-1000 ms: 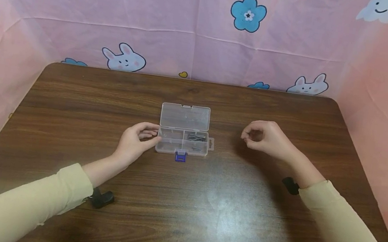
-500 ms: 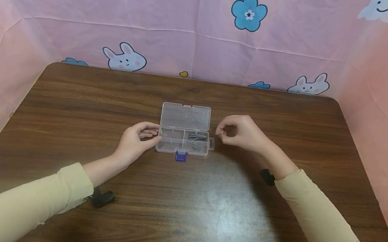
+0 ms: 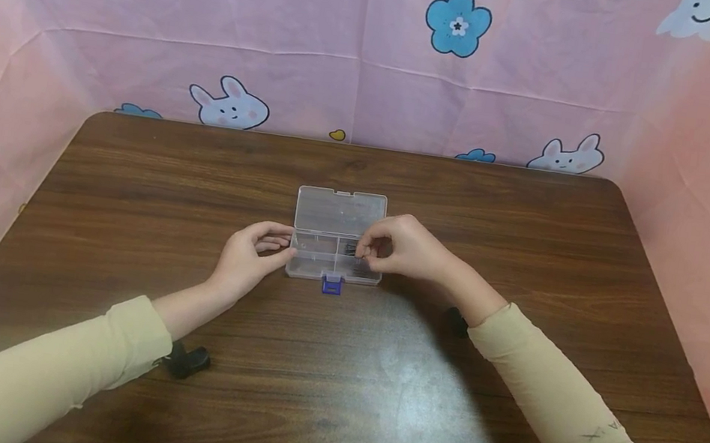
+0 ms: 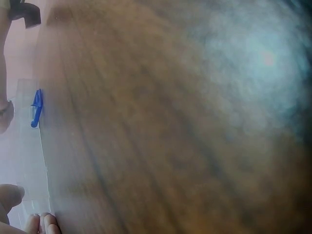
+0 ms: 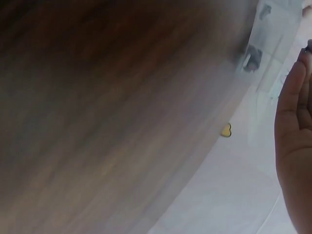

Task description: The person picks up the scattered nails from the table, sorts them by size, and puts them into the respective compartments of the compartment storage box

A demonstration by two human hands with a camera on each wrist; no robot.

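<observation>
A clear plastic compartment box [image 3: 311, 266] lies in the head view with its lid [image 3: 329, 210] folded back and a blue latch [image 3: 332, 285] at the front. My left hand [image 3: 243, 257] holds the box's left end between thumb and fingers. Over the right compartments, my right hand [image 3: 408, 250] has thumb and forefinger pinched together. A small dark metal piece [image 5: 309, 48] shows at its fingertips in the right wrist view, too small to name. Thin metal nails [image 3: 350, 250] in the back right compartment are partly covered by that hand.
The box stands on a brown wood-grain table [image 3: 198, 177]. Pink printed cloth [image 3: 321, 27] rises behind the table and along both sides. A dark wrist camera [image 3: 188, 362] hangs under the left forearm, close over the tabletop.
My right hand has moved left from beside the box to over its right compartments, fingertips still pinched. The left hand and the box have stayed in place.
</observation>
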